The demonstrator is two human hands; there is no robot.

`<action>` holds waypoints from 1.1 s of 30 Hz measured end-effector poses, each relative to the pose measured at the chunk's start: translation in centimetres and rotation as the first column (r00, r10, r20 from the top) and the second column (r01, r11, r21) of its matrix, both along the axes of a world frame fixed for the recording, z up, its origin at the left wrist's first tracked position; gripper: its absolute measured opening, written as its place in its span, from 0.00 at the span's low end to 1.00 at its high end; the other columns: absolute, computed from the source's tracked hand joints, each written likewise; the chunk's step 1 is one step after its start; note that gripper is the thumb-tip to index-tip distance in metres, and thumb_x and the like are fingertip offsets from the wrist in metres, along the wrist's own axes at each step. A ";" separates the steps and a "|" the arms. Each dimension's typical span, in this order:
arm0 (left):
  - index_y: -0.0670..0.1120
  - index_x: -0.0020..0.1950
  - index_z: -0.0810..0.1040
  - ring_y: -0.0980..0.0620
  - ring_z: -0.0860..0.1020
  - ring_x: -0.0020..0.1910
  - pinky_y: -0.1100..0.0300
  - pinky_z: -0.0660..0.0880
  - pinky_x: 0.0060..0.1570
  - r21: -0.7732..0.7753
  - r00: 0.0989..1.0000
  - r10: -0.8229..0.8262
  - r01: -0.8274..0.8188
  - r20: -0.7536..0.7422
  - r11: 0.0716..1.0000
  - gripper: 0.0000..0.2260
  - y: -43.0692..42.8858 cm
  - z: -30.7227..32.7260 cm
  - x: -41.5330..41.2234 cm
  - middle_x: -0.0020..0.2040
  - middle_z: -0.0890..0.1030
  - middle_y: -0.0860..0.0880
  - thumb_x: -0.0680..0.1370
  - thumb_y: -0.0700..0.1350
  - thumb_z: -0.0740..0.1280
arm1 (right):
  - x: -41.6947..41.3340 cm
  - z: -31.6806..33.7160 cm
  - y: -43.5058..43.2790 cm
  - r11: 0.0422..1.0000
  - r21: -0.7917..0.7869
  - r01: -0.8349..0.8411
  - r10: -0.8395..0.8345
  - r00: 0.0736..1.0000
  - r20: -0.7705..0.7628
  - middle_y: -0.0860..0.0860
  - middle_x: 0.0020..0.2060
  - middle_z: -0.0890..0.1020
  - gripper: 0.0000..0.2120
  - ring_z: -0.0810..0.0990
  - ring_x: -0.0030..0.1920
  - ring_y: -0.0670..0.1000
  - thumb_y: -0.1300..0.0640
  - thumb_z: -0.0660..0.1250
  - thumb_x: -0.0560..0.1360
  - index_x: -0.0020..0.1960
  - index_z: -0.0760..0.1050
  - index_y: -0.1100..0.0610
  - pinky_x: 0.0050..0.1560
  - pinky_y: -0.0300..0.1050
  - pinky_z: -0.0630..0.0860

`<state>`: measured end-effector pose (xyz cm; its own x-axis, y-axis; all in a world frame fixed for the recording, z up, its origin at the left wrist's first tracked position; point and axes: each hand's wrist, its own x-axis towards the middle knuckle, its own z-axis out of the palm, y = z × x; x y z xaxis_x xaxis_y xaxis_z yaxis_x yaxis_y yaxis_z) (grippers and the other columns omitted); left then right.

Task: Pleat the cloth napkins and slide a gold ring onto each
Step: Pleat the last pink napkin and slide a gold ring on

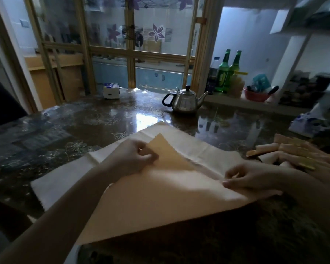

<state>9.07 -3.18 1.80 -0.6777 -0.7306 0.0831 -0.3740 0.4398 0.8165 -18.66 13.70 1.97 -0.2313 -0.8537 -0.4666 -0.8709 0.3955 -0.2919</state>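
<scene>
A peach cloth napkin (pixel 156 202) is held lifted over the table's near side, its far corner folded back. My left hand (pixel 135 157) pinches that folded edge on the left. My right hand (pixel 251 178) pinches the napkin's right edge. Under it lies a white cloth napkin (pixel 191 145), flat on the dark glossy table (pixel 84 122). At the right sits a heap of pleated peach napkins (pixel 293 153) with gold rings (pixel 307 163) on them.
A steel teapot (pixel 185 101) stands at the table's far side, a white tissue box (pixel 111 91) to its left. Green bottles (pixel 228 73) and a red bowl (pixel 256 96) stand on the ledge beyond. A blue-white packet (pixel 309 124) lies at the right edge.
</scene>
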 end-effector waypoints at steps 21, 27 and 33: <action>0.49 0.40 0.82 0.49 0.79 0.47 0.60 0.69 0.43 -0.385 0.921 0.225 -0.090 0.319 0.918 0.08 -16.7 -4.0 -15.5 0.47 0.83 0.48 0.70 0.53 0.76 | -4.9 -4.6 -8.2 0.858 -0.448 0.251 -0.400 0.873 -0.278 0.48 0.53 0.74 0.09 0.71 0.57 0.50 0.41 0.65 0.76 0.47 0.77 0.46 0.56 0.46 0.71; 0.51 0.48 0.83 0.43 0.74 0.59 0.58 0.72 0.54 -0.435 0.856 0.374 -0.202 0.356 0.877 0.11 -18.3 -5.7 -17.0 0.56 0.78 0.45 0.71 0.55 0.72 | -5.9 -4.6 -8.1 0.863 -0.394 0.317 -0.425 0.877 -0.225 0.49 0.50 0.72 0.12 0.75 0.51 0.50 0.40 0.66 0.74 0.41 0.72 0.46 0.50 0.44 0.72; 0.49 0.54 0.82 0.45 0.78 0.57 0.57 0.74 0.54 -0.326 0.850 0.380 -0.266 0.365 0.907 0.13 -17.8 -5.4 -17.3 0.57 0.81 0.46 0.72 0.50 0.72 | -5.4 -4.2 -6.8 0.869 -0.383 0.313 -0.406 0.893 -0.192 0.46 0.42 0.79 0.13 0.77 0.45 0.49 0.40 0.65 0.75 0.39 0.72 0.48 0.45 0.47 0.73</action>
